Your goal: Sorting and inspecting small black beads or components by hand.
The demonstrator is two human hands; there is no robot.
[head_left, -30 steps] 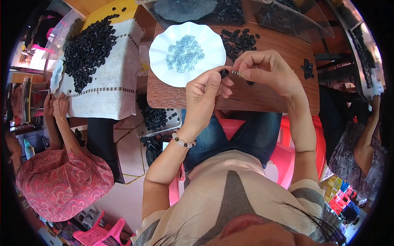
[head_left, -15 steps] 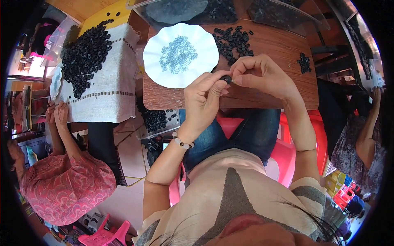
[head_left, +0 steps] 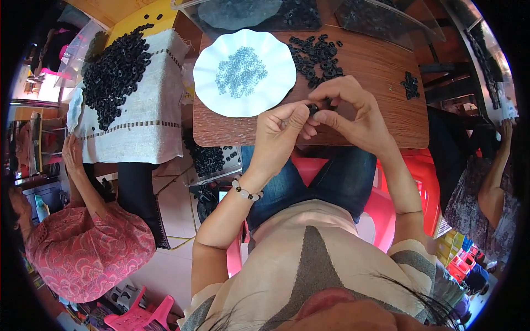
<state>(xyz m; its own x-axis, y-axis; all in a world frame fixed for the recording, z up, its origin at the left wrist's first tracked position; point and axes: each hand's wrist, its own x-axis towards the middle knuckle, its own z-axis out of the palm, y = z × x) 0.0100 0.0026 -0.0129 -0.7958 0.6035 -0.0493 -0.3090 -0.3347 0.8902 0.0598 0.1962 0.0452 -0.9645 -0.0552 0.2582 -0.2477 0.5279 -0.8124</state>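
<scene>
My left hand [head_left: 284, 129] pinches a small black round part [head_left: 313, 109] between thumb and fingers, just above the front edge of the brown wooden table [head_left: 221, 137]. From the other side, the thumb and forefinger of my right hand [head_left: 361, 118] close around the same part. Something dark shows between those two right fingers, too small to make out. Left of my hands stands a white scalloped plate [head_left: 207, 52] bearing a heap of tiny silvery-grey pieces [head_left: 243, 71]. Behind my right hand lies a loose pile of black plastic parts [head_left: 317, 58].
A smaller cluster of black parts [head_left: 410, 85] lies at the table's right. Clear plastic bins [head_left: 381, 25] stand along the back. On the left, a cloth-covered table [head_left: 157, 132] carries a large black heap [head_left: 116, 71], with a co-worker in a pink patterned top [head_left: 94, 254] beside it.
Both hands have shifted slightly right with the black part. My right forefinger and thumb have moved apart from a tight pinch to around the part. The left co-worker's hands have drawn together.
</scene>
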